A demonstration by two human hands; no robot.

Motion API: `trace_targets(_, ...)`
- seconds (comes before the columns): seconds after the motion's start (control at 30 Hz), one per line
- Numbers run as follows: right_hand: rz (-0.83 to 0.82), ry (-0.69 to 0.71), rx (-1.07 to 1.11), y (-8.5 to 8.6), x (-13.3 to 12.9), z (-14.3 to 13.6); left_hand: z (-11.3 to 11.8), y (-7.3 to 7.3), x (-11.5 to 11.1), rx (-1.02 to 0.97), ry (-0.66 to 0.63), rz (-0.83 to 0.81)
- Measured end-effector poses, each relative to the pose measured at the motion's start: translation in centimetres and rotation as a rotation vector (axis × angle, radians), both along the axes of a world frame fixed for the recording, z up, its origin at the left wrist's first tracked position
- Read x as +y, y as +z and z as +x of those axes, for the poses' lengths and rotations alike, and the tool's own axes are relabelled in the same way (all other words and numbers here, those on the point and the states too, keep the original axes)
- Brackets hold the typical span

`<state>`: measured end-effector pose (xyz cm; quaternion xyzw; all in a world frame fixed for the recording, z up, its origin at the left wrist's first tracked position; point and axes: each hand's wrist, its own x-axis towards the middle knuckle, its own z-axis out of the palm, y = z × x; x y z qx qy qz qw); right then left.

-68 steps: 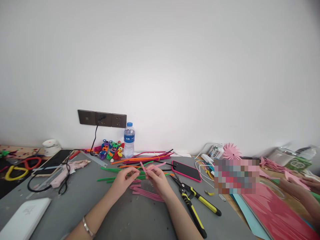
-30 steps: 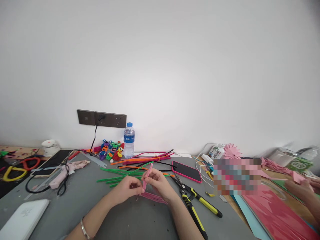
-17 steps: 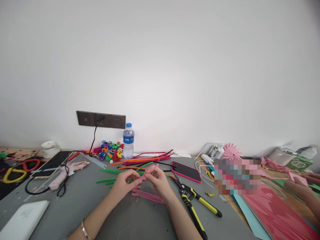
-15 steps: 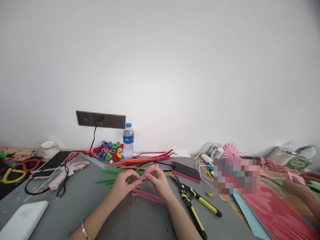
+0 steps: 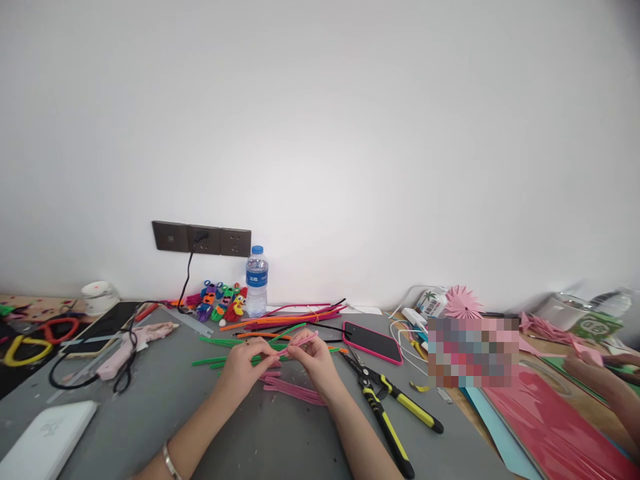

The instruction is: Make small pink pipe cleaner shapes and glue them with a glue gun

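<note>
Between my hands is a pink pipe cleaner, its free end pointing up to the right. My left hand pinches it with thumb and fingertips. My right hand closes on it just beside the left, the fingertips almost meeting. Under and in front of my hands lies a bundle of pink pipe cleaners. Green pipe cleaners stick out to the left behind my left hand. Farther back are orange and magenta pipe cleaners.
Yellow-black pliers lie open right of my right arm, near a pink-edged phone. A water bottle and small figures stand by the wall. A glue gun and white power bank lie left. Another person's hands hold pink paper at right.
My hands have shifted very slightly, both still pinching the pink pipe cleaner. At the right, the other person's hand has moved a little to the left.
</note>
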<state>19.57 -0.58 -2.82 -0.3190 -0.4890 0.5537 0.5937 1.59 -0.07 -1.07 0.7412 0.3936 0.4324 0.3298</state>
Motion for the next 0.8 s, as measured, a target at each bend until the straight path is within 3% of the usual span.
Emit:
trace_targets(0.13, -0.004, -0.018, -0.029, 0.2, 0.0, -0.1, 0.3, -0.1, 0.1, -0.11, 0.038, -0.118)
trace_targets(0.3, 0.029, -0.107, -0.1, 0.0, 0.0, -0.4, 1.5, -0.3, -0.4, -0.48, 0.025, -0.497)
trace_targets(0.43, 0.113, -0.17, -0.186, -0.3, -0.3, -0.9, 2.3, -0.8, -0.7, -0.7, 0.042, -0.698)
trace_targets(0.6, 0.184, -0.278, -0.333, -0.7, -0.6, -1.2, 2.2, -1.1, -0.7, -0.703, 0.034, -0.741)
trace_targets(0.8, 0.168, -0.259, -0.36, -0.5, -0.8, -1.5, 2.0, -0.4, -0.7, -0.699, 0.027, -0.7)
